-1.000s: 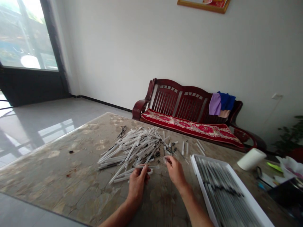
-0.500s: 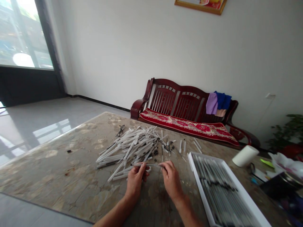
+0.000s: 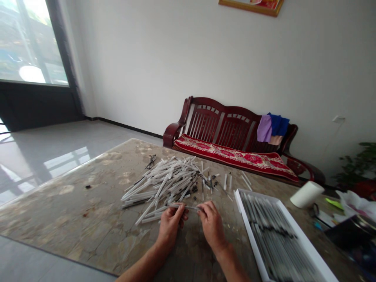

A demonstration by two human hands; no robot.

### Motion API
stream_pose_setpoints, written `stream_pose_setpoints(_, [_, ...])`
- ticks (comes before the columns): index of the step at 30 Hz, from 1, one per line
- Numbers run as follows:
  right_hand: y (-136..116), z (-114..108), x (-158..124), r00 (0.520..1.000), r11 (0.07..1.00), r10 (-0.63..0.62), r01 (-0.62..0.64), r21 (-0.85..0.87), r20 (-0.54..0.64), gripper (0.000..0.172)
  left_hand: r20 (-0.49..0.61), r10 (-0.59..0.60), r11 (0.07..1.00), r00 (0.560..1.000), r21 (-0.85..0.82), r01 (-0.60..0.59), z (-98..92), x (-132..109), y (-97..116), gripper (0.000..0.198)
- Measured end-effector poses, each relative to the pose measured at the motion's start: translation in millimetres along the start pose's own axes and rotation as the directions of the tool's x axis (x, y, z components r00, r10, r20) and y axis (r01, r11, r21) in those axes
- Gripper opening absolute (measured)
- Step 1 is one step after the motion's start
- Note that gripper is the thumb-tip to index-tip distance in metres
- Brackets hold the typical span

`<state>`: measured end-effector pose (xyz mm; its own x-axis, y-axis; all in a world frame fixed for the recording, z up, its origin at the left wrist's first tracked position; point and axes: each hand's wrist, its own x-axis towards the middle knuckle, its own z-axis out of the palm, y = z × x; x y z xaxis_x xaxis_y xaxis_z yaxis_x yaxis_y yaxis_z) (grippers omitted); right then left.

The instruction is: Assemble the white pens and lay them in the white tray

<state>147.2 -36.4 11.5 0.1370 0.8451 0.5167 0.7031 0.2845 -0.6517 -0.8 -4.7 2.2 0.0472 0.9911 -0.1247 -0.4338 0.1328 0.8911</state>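
Shifted inward since a second ago, our right hand (image 3: 214, 227) pinches the slim grey plastic tube (image 3: 192, 208) our left hand (image 3: 170, 226) grips, which we should keep straight.

A big pile (image 3: 173, 178) on a brown surface (image 3: 102, 172)

Thin white and gray tubes (image 3: 160, 188) lie in the pile, all crisscrossed. Black glasses (image 3: 150, 161) sit just behind its left side. Small black bits (image 3: 194, 189) are by its right edge. Farther right of the pile lie a few loose tubes (image 3: 225, 181), then a full white box (image 3: 304, 243), then a white roll (image 3: 307, 194).
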Motion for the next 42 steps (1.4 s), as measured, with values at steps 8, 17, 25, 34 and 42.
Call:
stream_pose_setpoints(8, [0,-13,2,0.915,0.911,0.336,-0.376,0.172,0.221,0.01,0.121,0.045,0.998,0.992,0.028,-0.049,2.8,-2,-2,0.041])
stream_pose_setpoints(17, [-17,0,-17,0.729,0.226,0.622,-0.516,0.826,0.286,0.039,0.301,0.025,0.999,0.953,0.024,-0.034,4.4,-6,-5,0.042])
stream_pose_setpoints(25, [24,-78,-2,0.703,0.399,0.711,-0.416,0.817,0.012,0.046,0.378,0.033,0.959,0.925,0.247,-0.136,1.7,-6,-15,0.048])
stream_pose_setpoints(34, [132,-222,51,0.809,0.724,0.529,-0.588,-0.361,-0.257,0.024,0.432,-0.038,0.855,0.901,0.481,-0.194,4.9,-4,-17,0.03])
stream_pose_setpoints(42, [152,-208,50,0.803,0.6,0.566,-0.557,-0.574,-0.187,0.021,0.439,-0.075,0.853,0.895,0.493,-0.17,4.1,-3,-22,0.026])
